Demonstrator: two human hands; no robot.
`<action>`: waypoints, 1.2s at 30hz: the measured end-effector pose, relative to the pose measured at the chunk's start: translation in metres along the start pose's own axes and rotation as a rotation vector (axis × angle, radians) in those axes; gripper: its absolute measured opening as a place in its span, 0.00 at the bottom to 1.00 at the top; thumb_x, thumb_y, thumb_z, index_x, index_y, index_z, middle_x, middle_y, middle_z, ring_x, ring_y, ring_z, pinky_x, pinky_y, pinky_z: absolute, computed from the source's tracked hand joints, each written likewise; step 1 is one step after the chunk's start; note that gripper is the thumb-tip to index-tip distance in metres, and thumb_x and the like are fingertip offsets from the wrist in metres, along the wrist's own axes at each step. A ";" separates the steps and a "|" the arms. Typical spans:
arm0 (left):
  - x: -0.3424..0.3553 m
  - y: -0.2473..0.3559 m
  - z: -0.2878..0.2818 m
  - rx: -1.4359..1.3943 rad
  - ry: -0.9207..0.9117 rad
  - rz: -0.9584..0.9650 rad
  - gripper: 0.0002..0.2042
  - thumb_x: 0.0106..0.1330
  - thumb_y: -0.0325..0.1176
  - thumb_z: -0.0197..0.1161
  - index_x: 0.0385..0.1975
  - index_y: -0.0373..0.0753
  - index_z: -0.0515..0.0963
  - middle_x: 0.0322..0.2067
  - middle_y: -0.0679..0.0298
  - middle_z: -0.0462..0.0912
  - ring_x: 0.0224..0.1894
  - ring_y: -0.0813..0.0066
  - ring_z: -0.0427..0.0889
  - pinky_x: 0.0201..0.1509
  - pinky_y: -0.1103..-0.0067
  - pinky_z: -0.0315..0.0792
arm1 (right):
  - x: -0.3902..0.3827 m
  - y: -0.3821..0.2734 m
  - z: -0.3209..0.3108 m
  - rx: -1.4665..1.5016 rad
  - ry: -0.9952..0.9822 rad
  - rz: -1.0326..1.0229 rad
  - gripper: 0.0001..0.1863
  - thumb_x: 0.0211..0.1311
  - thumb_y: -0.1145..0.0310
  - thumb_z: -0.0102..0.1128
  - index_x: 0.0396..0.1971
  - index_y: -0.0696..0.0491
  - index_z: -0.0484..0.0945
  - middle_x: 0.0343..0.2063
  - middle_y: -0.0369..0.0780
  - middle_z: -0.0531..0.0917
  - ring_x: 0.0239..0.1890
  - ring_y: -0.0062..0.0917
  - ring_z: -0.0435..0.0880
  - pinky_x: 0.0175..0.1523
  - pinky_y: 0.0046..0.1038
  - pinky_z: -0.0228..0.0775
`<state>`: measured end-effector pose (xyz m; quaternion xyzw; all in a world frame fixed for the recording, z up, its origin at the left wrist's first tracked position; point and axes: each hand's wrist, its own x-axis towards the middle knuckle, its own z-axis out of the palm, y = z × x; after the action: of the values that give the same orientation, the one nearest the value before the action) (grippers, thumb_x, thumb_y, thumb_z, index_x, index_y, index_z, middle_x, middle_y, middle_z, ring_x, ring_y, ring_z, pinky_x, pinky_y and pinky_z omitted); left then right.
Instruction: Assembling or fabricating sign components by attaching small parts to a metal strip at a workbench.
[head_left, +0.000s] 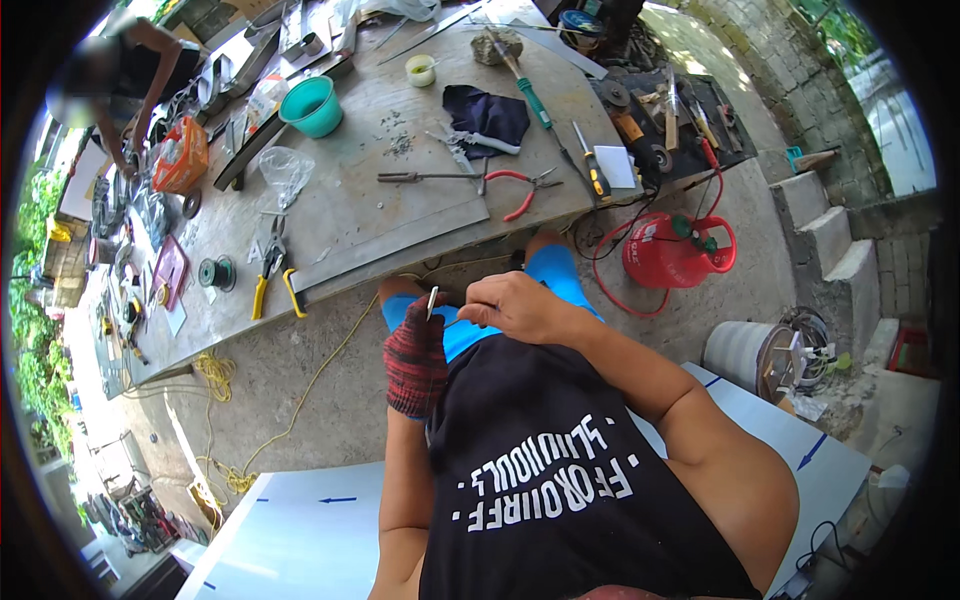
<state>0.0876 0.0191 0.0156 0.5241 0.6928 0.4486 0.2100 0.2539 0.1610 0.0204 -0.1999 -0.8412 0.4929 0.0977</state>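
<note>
"Head view, quick pass. Where's the worked thing?"

"Small narrow silvery-white piece (432, 302), standing up out of the left hand (415, 355), which wears a red-and-black knitted glove. It's over the lap, just off the near edge of the grey metal-topped table (345, 215)."

"Grip states?"

"Left grip clenched on that piece. Right hand (513, 306), bare, fingers curled, just beside the left one. Something thin shows by its fingertips, too small to make out, so I can't tell whether the right grip grasps it."

"Nearest stuff on the table?"

"Long flat grey metal strip (400, 237) along the near edge. Red-handled pliers (537, 184), a yellow-handled cutting tool (273, 256) toward the left, a yellow-and-black-handled screwdriver (597, 174) toward the right."

"Farther back?"

"Dark navy cloth (490, 112), round teal plastic bowl (311, 108), green-handled soldering iron (535, 103) with its front end against a rough grey stone (496, 46)."

"Off the table?"

"Red metal gas cylinder (662, 255) with a red hose, on the grey concrete floor (300, 385), right side."

"Anyone else?"

"Co-worker's arm (160, 78), far upper left, hand near an orange plastic bag (182, 155)."
</note>
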 end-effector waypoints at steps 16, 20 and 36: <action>-0.007 -0.016 0.003 0.123 0.007 0.043 0.18 0.67 0.25 0.65 0.57 0.42 0.77 0.40 0.52 0.87 0.39 0.49 0.87 0.40 0.65 0.80 | 0.003 -0.024 -0.008 0.132 0.045 -0.004 0.12 0.66 0.65 0.66 0.37 0.58 0.79 0.26 0.41 0.81 0.28 0.26 0.78 0.36 0.28 0.71; -0.004 -0.013 0.005 0.112 0.091 0.135 0.16 0.66 0.28 0.63 0.54 0.40 0.77 0.30 0.53 0.83 0.33 0.50 0.84 0.35 0.63 0.77 | 0.004 -0.020 -0.005 0.113 0.034 -0.015 0.12 0.67 0.64 0.65 0.36 0.59 0.78 0.26 0.42 0.80 0.27 0.28 0.78 0.35 0.30 0.70; -0.005 -0.007 0.003 0.093 0.039 0.056 0.15 0.69 0.28 0.62 0.55 0.42 0.76 0.29 0.52 0.83 0.32 0.49 0.84 0.34 0.62 0.76 | 0.002 -0.007 -0.007 0.024 -0.028 -0.007 0.15 0.67 0.60 0.66 0.36 0.58 0.78 0.27 0.41 0.81 0.29 0.28 0.81 0.35 0.30 0.72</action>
<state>0.0877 0.0153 0.0075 0.5436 0.7019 0.4317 0.1593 0.2525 0.1640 0.0300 -0.1889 -0.8371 0.5054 0.0903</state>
